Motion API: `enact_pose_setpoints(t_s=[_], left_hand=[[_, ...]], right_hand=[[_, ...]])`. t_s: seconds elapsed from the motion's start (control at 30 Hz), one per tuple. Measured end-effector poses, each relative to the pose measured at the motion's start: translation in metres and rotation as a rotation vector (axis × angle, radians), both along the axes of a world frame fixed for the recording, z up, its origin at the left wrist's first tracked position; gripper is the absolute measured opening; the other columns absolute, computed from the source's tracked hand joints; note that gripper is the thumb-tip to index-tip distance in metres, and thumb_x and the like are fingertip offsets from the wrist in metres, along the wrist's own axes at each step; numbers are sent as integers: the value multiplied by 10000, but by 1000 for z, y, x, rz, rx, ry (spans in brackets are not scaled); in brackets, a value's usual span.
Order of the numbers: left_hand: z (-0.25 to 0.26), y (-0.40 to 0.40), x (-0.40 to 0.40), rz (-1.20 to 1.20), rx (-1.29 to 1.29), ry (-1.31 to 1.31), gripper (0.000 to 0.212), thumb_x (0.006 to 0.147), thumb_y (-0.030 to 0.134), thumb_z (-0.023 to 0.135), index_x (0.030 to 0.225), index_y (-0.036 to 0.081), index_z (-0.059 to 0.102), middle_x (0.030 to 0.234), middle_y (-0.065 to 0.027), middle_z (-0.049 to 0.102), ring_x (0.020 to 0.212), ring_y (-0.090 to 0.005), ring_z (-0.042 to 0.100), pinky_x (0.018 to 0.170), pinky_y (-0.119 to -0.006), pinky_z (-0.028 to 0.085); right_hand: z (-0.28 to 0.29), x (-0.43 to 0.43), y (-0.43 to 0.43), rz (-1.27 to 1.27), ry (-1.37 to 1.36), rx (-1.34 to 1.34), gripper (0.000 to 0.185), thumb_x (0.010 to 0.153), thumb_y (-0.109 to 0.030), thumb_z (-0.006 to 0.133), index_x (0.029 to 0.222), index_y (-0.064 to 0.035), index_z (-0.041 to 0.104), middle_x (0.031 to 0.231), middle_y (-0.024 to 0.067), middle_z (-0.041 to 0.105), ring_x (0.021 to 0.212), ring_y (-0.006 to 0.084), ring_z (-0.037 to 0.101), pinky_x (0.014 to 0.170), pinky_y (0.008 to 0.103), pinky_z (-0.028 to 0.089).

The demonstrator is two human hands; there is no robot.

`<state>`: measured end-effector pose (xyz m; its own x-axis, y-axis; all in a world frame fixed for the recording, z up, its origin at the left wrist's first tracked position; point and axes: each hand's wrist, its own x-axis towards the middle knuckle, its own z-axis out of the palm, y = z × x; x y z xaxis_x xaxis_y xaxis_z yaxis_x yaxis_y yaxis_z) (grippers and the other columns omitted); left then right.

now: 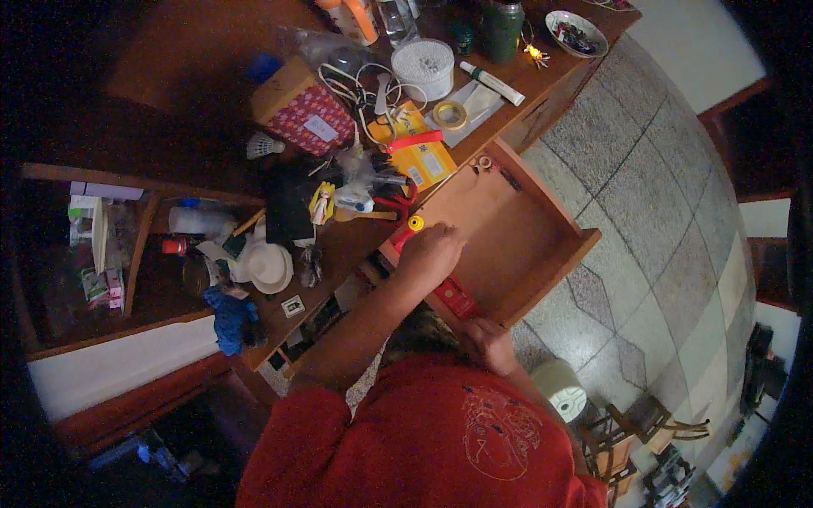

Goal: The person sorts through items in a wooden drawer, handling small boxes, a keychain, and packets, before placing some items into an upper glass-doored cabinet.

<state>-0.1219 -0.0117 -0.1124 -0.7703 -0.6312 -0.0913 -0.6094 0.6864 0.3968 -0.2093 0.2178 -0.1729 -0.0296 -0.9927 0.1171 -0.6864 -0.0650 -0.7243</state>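
A wooden drawer (495, 235) stands pulled out from the desk. My left hand (435, 254) is over its inner left part, fingers bunched; whether they pinch anything is hidden. Beside that hand are a yellow round cap (416, 223) and a red item (400, 239), partly covered by it. Along the drawer's near side lies a flat red box (456, 298). My right hand (489, 341) has its fingers curled on the near wall of the drawer, close to the box. Small items, including a little ring-shaped roll (485, 162), lie in the far corner.
On the desk (346, 254) are red-handled scissors (406, 202), a yellow packet (422, 155), a tape roll (449, 115), a tub of cotton swabs (423, 68), cables, a small figurine (322, 203) and a shuttlecock (264, 146). A bowl (577, 33) sits near the desk's edge. Tiled floor (635, 152) lies beyond.
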Motion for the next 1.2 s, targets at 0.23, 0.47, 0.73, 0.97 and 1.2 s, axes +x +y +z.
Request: enact_pose_setpoints(t_s=[0.23,0.47,0.73,0.97,1.2], left_hand=[[50,-114,-34,238,-420,-103,125,798,108,507,889,56,575,847,-128,606,764,-283,636,593,-376,525],[21,-141,-34,169,-392,-289,154,819,106,481,928,58,579,972,-131,595,758,-266,658,589,-373,528],[58,-150,-14,188,-289,68,139,799,134,539,918,68,568,956,-151,589,802,-334,626,668,-422,505],[101,-147,16,331,-107,486,191,814,87,550,999,42,553,910,-146,639,836,-288,628,719,-369,487],[108,-149,25,351,-107,743,192,837,54,540,1026,20,533,913,-113,633,792,-200,616,715,-318,479]], right_hand=[[26,-2,-5,-32,0,56,211,711,-86,637,919,-89,603,830,115,601,739,322,599,630,401,501],[10,-1,-1,-27,-37,20,202,727,-80,620,928,-84,600,835,120,601,745,329,594,630,400,499],[13,3,1,-71,-33,22,169,738,-101,621,905,-91,600,774,117,574,697,326,582,583,410,486],[8,4,-2,-81,-50,-52,182,712,-119,658,886,-92,612,788,101,591,684,313,590,579,398,490],[0,4,1,-69,-60,-16,170,724,-118,658,885,-91,611,795,96,599,692,315,593,588,391,491]])
